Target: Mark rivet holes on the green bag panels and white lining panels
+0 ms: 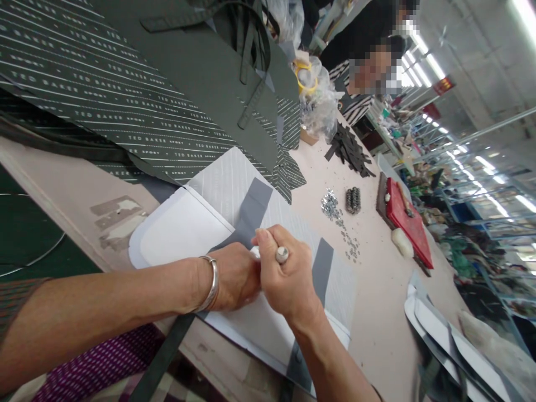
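My right hand (288,273) is closed in a fist over the middle of a white panel. A round silvery end of a tool (282,255) pokes out of the top of that fist; its other end is hidden. Right beside it, my left hand (237,276), with a bracelet at the wrist, is curled on the panel. Its fingers are mostly hidden, and what they grip cannot be made out. The white bag panel (176,229) lies across the table's near edge, with grey straps (255,206) running over it.
Dark printed fabric pieces (138,106) are piled at the far left, with dark straps. Small metal rings (330,205), a stack of metal parts (353,200) and black strips (352,151) lie beyond. A red block (408,223) and white panels (456,346) are at right. A person stands behind.
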`<action>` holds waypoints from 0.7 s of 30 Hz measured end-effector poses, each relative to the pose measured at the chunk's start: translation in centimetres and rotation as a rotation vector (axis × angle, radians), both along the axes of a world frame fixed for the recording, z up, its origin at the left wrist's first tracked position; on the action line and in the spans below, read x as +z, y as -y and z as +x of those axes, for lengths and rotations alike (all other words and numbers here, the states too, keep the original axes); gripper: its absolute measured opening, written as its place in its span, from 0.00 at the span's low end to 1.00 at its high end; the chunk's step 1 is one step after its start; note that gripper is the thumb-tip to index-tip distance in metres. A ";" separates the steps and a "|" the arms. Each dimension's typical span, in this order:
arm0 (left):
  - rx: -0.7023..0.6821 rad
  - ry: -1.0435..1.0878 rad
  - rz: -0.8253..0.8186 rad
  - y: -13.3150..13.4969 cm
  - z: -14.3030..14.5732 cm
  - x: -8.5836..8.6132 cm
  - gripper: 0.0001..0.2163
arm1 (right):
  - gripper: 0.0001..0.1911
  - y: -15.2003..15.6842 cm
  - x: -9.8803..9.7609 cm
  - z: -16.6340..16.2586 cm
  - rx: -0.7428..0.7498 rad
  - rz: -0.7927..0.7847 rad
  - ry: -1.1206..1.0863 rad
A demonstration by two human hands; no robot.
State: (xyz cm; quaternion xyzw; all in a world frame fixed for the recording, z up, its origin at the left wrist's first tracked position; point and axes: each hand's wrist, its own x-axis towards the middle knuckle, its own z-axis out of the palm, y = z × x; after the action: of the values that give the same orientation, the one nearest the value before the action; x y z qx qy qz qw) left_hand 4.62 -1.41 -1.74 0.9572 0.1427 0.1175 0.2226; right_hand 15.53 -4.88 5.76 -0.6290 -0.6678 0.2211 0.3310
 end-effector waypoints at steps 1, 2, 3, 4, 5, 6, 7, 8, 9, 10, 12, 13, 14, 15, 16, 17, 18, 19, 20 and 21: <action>-0.020 -0.022 0.005 -0.1 -0.1 0.3 0.03 | 0.14 0.3 0.0 0.4 -0.015 0.016 -0.011; -0.040 -0.042 0.015 -0.2 -0.2 0.7 0.03 | 0.14 0.5 0.0 0.8 -0.042 0.024 -0.043; -0.053 -0.053 0.026 -0.3 -0.3 1.1 0.03 | 0.14 0.7 0.0 1.3 -0.078 0.021 -0.101; -0.056 -0.052 0.037 -0.4 -0.4 1.4 0.03 | 0.15 0.8 0.2 1.8 -0.118 0.015 -0.183; -0.052 -0.042 0.044 -0.4 -0.5 1.5 0.04 | 0.15 0.9 0.4 2.2 -0.153 0.017 -0.284; -0.038 -0.027 0.047 -0.4 -0.5 1.6 0.04 | 0.15 0.9 0.7 2.6 -0.184 0.042 -0.393; -0.022 -0.012 0.047 -0.4 -0.6 1.6 0.03 | 0.15 0.9 0.9 2.8 -0.198 0.096 -0.496; -0.007 0.000 0.046 -0.4 -0.6 1.5 0.03 | 0.15 0.9 1.0 2.9 -0.202 0.168 -0.582; 0.005 0.007 0.046 -0.4 -0.6 1.4 0.02 | 0.15 1.0 1.0 3.0 -0.211 0.245 -0.649; 0.014 0.011 0.048 -0.4 -0.6 1.3 0.02 | 0.15 1.0 0.8 2.9 -0.223 0.296 -0.704; 0.029 0.021 0.050 -0.3 -0.5 1.1 0.02 | 0.14 1.3 0.1 3.0 -0.262 0.290 -0.787; 0.036 0.026 0.048 -0.3 -0.5 1.0 0.02 | 0.14 1.7 -0.3 3.2 -0.287 0.242 -0.808; 0.043 0.028 0.046 -0.2 -0.5 1.0 0.02 | 0.14 2.2 -0.5 3.5 -0.309 0.170 -0.801; 0.048 0.029 0.047 -0.2 -0.6 1.1 0.02 | 0.15 3.0 -0.4 4.0 -0.315 0.076 -0.750; 0.052 0.031 0.051 -0.2 -0.6 1.3 0.02 | 0.16 4.0 -0.1 4.5 -0.303 -0.042 -0.646; 0.054 0.032 0.062 -0.2 -0.6 1.4 0.02 | 0.14 5.4 0.4 5.1 -0.278 -0.168 -0.497; 0.051 0.035 0.081 -0.2 -0.6 1.5 0.02 | 0.12 7.0 1.2 5.6 -0.224 -0.283 -0.310; 0.049 0.040 0.099 -0.2 -0.6 1.6 0.03 | 0.08 8.8 1.9 5.9 -0.158 -0.369 -0.116; 0.052 0.044 0.111 -0.2 -0.6 1.6 0.04 | 0.06 10.7 2.6 6.0 -0.091 -0.404 0.053; 0.060 0.047 0.112 -0.3 -0.7 1.6 0.04 | 0.06 12.5 3.2 5.9 -0.040 -0.391 0.182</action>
State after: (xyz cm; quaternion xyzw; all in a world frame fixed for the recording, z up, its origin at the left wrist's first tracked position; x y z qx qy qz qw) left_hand 3.95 -1.15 -0.13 0.9604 0.1592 0.1545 0.1683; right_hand 21.39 -17.40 8.97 -0.7117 -0.6266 0.2821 0.1456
